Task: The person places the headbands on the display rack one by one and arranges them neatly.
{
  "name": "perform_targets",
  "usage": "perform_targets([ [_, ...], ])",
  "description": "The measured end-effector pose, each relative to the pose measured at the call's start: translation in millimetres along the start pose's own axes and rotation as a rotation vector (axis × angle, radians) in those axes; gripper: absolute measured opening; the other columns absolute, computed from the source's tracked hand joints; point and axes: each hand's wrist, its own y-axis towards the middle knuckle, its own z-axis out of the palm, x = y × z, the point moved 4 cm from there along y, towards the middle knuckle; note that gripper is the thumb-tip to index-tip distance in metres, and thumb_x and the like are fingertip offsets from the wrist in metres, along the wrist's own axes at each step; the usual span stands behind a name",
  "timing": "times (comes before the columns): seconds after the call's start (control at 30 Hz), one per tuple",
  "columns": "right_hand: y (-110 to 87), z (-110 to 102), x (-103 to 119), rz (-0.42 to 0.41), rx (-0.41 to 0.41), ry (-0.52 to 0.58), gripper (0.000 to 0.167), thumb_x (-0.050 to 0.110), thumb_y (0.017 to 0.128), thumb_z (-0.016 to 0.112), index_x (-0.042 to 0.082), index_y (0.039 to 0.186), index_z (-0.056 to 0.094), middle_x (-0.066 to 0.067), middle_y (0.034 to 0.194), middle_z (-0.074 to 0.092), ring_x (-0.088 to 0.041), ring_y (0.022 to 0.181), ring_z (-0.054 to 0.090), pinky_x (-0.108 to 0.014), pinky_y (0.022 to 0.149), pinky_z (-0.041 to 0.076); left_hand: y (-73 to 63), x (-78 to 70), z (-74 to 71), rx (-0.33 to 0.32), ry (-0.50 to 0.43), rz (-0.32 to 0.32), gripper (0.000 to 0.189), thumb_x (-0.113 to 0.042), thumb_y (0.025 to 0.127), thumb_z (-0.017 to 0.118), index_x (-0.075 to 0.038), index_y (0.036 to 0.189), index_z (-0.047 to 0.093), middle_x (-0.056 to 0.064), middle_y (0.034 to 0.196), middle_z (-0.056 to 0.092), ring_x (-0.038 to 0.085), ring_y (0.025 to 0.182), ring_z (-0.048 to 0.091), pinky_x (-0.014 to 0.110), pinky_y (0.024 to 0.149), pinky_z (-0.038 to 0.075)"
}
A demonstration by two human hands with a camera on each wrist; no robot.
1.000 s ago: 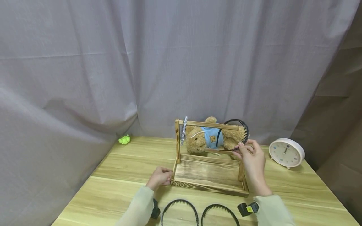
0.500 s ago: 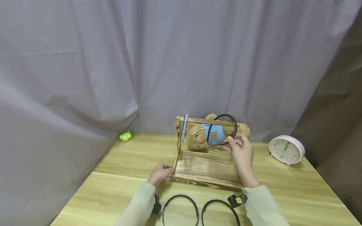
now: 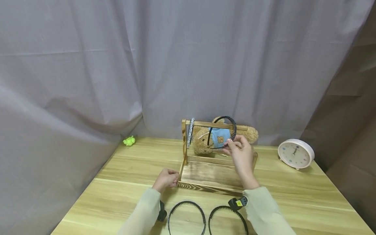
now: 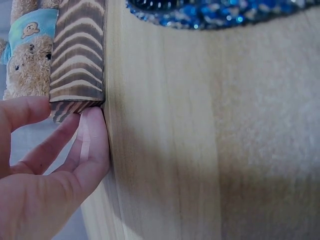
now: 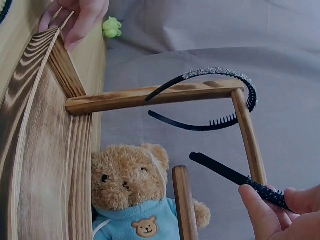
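My left hand point(image 3: 165, 179) grips the front left corner of a wooden rack point(image 3: 184, 143), a shallow tray with two posts and a top bar. Between thumb and fingers, my right hand point(image 3: 242, 156) pinches a black toothed headband point(image 3: 234, 128). That headband loops about the middle of the bar; whether it touches the wood I cannot tell. A silver glittery headband point(image 3: 190, 133) hangs at the bar's left end. Two dark headbands point(image 3: 187, 202) lie on the table in front; the left wrist view shows blue glitter on one headband point(image 4: 200, 17).
Behind the rack a teddy bear point(image 3: 202, 143) in a blue top lies on its side. A white round clock point(image 3: 296, 154) stands at the table's right, and a small green toy point(image 3: 129, 141) sits at the back left. Grey curtain point(image 3: 188, 65) hangs behind.
My right hand has carried the black headband leftward along the bar, from its right end to about the middle. The left hand keeps its hold on the rack's corner.
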Motion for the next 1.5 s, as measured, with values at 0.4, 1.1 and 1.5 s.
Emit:
perform_targets([
  [0.4, -4.3, 23.7, -3.0, 0.009, 0.048, -0.019, 0.016, 0.007, 0.096, 0.059, -0.004, 0.106, 0.051, -0.023, 0.098, 0.066, -0.015, 0.076, 0.071, -0.032, 0.079, 0.061, -5.0, 5.1, -1.4, -0.005, -0.015, -0.001, 0.04, -0.005, 0.09, 0.054, 0.016, 0.124, 0.056, 0.006, 0.084, 0.057, 0.01, 0.069, 0.053, 0.02, 0.064, 0.057],
  [1.1, -5.6, 49.8, 4.2, -0.097, 0.07, -0.188, 0.012, 0.009, 0.095, 0.062, 0.001, 0.097, 0.053, -0.027, 0.099, 0.069, -0.029, 0.077, 0.073, -0.021, 0.065, 0.061, -0.6, -5.8, -1.1, -0.023, 0.009, -0.003, 0.038, -0.008, 0.093, 0.055, 0.014, 0.124, 0.057, 0.005, 0.082, 0.058, 0.01, 0.069, 0.055, 0.023, 0.067, 0.059],
  [1.5, -6.8, 61.1, -4.1, -0.16, 0.031, -0.328, 0.013, 0.013, 0.093, 0.066, 0.005, 0.095, 0.057, -0.02, 0.092, 0.073, -0.021, 0.07, 0.072, -0.024, 0.061, 0.061, -1.5, -2.8, -0.6, -0.013, -0.004, -0.007, 0.037, -0.008, 0.094, 0.055, 0.014, 0.124, 0.057, 0.003, 0.078, 0.056, 0.009, 0.066, 0.053, 0.021, 0.063, 0.058],
])
